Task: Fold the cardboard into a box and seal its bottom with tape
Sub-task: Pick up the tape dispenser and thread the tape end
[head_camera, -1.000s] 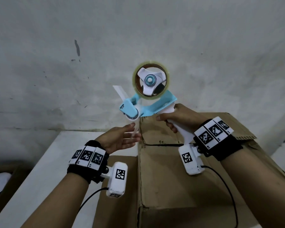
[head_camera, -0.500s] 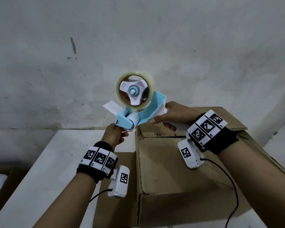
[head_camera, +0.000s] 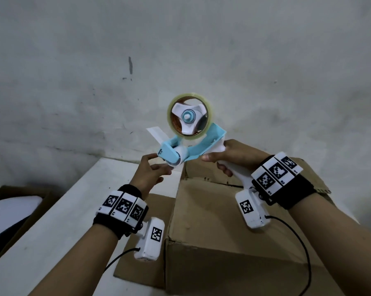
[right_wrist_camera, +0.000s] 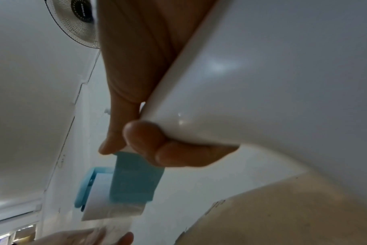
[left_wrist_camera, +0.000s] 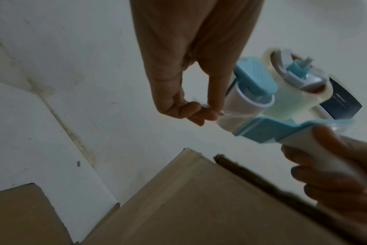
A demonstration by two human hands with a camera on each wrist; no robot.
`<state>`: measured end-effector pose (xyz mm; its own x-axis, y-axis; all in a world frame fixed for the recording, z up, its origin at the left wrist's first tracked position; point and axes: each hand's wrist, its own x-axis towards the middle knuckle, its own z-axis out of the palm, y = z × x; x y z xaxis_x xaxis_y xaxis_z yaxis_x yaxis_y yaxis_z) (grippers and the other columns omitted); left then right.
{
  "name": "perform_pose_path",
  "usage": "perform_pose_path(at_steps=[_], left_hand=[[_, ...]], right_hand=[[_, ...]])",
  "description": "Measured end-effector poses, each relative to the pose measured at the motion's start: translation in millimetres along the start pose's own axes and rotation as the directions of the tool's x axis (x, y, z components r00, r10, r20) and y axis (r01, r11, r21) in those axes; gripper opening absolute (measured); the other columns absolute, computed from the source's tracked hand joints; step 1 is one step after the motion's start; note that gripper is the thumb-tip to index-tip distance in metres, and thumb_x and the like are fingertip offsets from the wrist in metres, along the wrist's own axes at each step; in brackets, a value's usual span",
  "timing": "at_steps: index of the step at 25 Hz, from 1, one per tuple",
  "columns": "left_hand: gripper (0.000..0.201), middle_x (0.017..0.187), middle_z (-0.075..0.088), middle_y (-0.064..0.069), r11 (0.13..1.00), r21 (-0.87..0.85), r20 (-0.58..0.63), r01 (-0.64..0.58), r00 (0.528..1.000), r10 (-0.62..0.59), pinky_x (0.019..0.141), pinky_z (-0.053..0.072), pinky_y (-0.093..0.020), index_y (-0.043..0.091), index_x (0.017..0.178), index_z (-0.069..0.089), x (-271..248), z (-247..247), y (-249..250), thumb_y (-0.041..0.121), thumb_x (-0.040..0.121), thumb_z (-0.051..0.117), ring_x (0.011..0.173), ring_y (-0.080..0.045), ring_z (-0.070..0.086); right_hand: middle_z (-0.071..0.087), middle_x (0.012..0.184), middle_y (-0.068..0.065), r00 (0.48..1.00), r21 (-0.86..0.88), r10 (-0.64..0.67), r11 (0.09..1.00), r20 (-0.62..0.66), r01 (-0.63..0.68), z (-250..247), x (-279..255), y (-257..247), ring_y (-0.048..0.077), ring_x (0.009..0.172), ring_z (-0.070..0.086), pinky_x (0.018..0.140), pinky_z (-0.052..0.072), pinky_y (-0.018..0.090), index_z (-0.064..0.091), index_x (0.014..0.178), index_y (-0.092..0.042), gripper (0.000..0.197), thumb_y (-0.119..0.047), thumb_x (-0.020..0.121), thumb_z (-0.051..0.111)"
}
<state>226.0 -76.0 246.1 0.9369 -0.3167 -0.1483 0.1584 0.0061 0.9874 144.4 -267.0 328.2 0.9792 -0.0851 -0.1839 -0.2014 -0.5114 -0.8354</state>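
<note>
My right hand [head_camera: 229, 161] grips the white handle of a blue and white tape dispenser [head_camera: 191, 144], raised above the far edge of the brown cardboard box [head_camera: 223, 221]. A clear tape roll [head_camera: 189, 116] sits on its hub. My left hand [head_camera: 153, 169] reaches up to the front roller. In the left wrist view its fingertips [left_wrist_camera: 197, 112] pinch the clear tape end just off the roller [left_wrist_camera: 243, 106]. The right wrist view is mostly filled by the handle [right_wrist_camera: 272, 74], with fingers [right_wrist_camera: 161, 149] curled round it. The box's closed flaps face up.
The box stands on a white table [head_camera: 52, 221] against a grey wall. A flat cardboard flap [head_camera: 141, 265] lies left of the box under my left wrist. Another open carton [head_camera: 11, 212] sits low at far left. A fan [right_wrist_camera: 80, 21] hangs high on the wall.
My left hand was open below the dispenser; it has since risen to the roller and closed its fingertips on the tape end. The right hand keeps its grip and has shifted the dispenser slightly.
</note>
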Motion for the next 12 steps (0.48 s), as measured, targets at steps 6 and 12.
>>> perform_pose_path(at_steps=[6,12], left_hand=[[0.052,0.089,0.062,-0.006,0.978,0.196,-0.105,-0.074,0.99,0.096,0.056,0.036,-0.02,0.008,0.131,0.033,-20.9,8.8,11.7,0.003,0.086,0.058,0.049,-0.002,0.062],[0.05,0.097,0.06,-0.012,0.853,0.517,-0.11,-0.07,0.983,0.147,0.054,0.036,-0.021,0.003,0.129,0.031,-21.3,25.0,25.1,0.012,0.088,0.057,0.061,-0.01,0.053]], right_hand=[[0.044,0.054,0.004,0.995,0.108,0.052,0.992,0.085,-0.061,-14.7,-7.2,24.1,0.013,0.043,0.042,0.045,0.036,0.023,0.05,0.083,-0.007,0.028,-0.03,0.084,0.065],[0.046,0.057,0.006,0.992,0.196,0.028,0.979,0.12,-0.051,-19.0,-8.8,30.8,0.013,0.044,0.045,0.044,0.039,0.022,0.052,0.096,-0.006,0.035,-0.033,0.081,0.069]])
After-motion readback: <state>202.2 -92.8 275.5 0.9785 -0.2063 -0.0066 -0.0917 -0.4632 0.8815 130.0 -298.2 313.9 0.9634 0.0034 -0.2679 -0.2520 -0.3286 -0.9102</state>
